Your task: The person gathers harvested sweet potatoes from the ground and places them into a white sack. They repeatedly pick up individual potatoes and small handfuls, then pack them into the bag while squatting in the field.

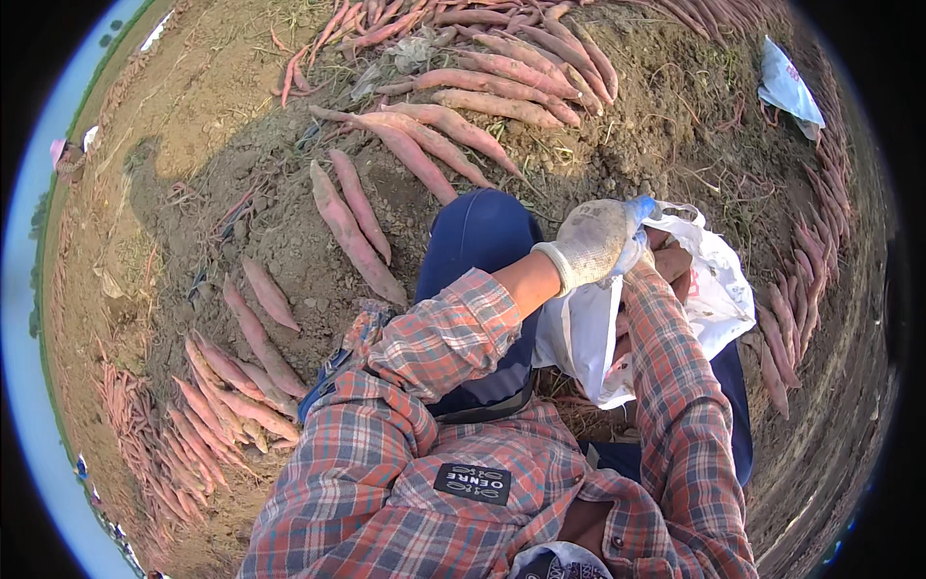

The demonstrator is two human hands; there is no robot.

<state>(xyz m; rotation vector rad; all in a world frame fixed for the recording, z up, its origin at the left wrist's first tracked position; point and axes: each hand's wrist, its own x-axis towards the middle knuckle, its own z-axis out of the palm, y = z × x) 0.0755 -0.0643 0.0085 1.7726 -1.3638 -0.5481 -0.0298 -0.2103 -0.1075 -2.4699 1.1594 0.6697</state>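
Observation:
My left hand (597,235), in a whitish knit glove with blue-coated fingers, grips the upper rim of a white plastic bag (712,289). The bag sits between my knees with its mouth open and bears red marks. Reddish sweet potatoes (673,264) show inside it. My right forearm, in a plaid sleeve (665,340), reaches across the bag to its mouth. The right hand is hidden at the bag's mouth behind my left glove, so its grip does not show. Beyond my left knee (477,239) long sweet potatoes (427,148) lie on the soil.
Two sweet potatoes (354,224) lie left of my knee. A heap of sweet potatoes (202,427) spreads at lower left, and a row (796,304) curves along the right. Another white bag (788,87) rests on the soil at upper right. A person in a pink hat (61,155) is far left.

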